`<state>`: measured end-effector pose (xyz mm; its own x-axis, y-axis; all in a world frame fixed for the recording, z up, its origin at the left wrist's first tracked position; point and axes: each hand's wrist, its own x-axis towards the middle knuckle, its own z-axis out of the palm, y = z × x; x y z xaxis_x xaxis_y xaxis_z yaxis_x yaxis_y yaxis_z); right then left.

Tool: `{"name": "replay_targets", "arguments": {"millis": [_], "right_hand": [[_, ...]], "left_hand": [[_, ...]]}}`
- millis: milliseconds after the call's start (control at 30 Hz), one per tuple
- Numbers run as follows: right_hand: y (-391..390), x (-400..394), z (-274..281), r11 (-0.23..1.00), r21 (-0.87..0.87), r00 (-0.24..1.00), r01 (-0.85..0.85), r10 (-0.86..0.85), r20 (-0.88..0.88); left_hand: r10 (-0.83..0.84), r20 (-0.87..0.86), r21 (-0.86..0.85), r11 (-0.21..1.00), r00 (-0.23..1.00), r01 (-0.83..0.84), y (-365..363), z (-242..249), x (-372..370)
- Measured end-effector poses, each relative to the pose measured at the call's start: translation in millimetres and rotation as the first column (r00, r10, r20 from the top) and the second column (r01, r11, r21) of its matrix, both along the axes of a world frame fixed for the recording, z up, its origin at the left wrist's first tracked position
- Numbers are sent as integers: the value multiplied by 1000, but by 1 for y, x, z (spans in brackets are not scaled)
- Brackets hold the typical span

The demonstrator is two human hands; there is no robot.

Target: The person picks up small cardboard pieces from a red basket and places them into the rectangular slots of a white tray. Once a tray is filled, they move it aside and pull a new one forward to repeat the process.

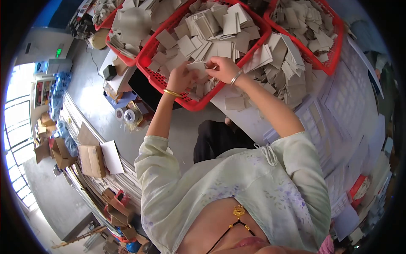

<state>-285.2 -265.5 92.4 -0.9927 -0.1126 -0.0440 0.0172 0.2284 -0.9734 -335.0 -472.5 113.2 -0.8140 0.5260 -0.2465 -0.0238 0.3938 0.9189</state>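
A small pale cardboard piece [197, 67] is held between my two hands, over the near end of a red plastic basket [198, 103]. My left hand [182, 77], with a gold bangle at the wrist, has its fingers closed on the left side of the piece. On the other side my right hand [223, 69], wearing a silver bangle, pinches the right edge. Heaps of similar grey-white cardboard pieces [207, 25] fill the basket. Some fingertips of my left hand are hidden behind the piece.
Loose cardboard pieces [279, 76] lie piled on the white table [241, 122], right of the basket. Another full red basket [336, 51] stands farther right, and more baskets [122, 57] are at the upper left. Cardboard boxes [91, 161] and tape rolls [130, 116] are at left.
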Motion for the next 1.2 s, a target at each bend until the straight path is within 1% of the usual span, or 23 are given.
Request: {"name": "replay_targets", "arguments": {"millis": [33,133,167,300,400,433,533,567,600,667,700,800,833,933,1033,1133,1200], "right_hand": [[4,12,14,990,-137,997,21,-12,72],[16,46,39,935,-318,983,158,-121,135],[22,58,40,913,-347,974,213,-172,146],[51,115,49,779,-490,919,390,-362,156],[75,167,40,640,-556,831,531,-523,191],[83,186,36,654,-449,777,608,-607,167],[96,244,35,619,-197,635,760,-772,27],[99,262,29,565,-214,586,797,-808,49],[102,277,26,514,-232,543,826,-836,81],[106,302,22,412,-271,462,870,-874,152],[108,311,19,360,-288,412,887,-899,148],[126,348,9,364,-141,388,921,-894,225],[130,357,-2,331,-145,352,932,-923,155],[149,378,-22,285,-99,291,953,-956,46],[175,389,-37,297,-46,297,954,-955,-21],[225,391,-45,256,257,288,932,-953,-97],[259,382,-59,311,309,350,899,-933,-78]], "left_hand": [[2,25,45,999,1000,-3,5,3,3],[68,124,353,929,990,-108,36,25,30],[42,155,392,914,987,-100,45,26,39],[67,180,527,836,981,-154,97,25,84],[-18,163,564,822,986,-78,139,9,117],[-33,223,586,803,974,-107,156,12,132],[-75,224,595,800,972,-76,198,-4,180],[-90,233,622,779,968,-78,210,-11,197],[-97,206,620,783,974,-53,221,-17,212],[-130,261,627,777,956,-65,241,-35,238],[-137,292,600,797,946,-70,251,-39,248],[-198,294,574,819,935,-7,273,-60,265],[-199,408,542,838,891,-61,278,-62,271],[-165,588,438,888,792,-140,294,-67,278],[-79,620,344,922,781,-179,306,-74,282],[-52,557,318,936,829,-155,312,-86,278],[-25,529,297,942,848,-157,312,-90,279]]}}
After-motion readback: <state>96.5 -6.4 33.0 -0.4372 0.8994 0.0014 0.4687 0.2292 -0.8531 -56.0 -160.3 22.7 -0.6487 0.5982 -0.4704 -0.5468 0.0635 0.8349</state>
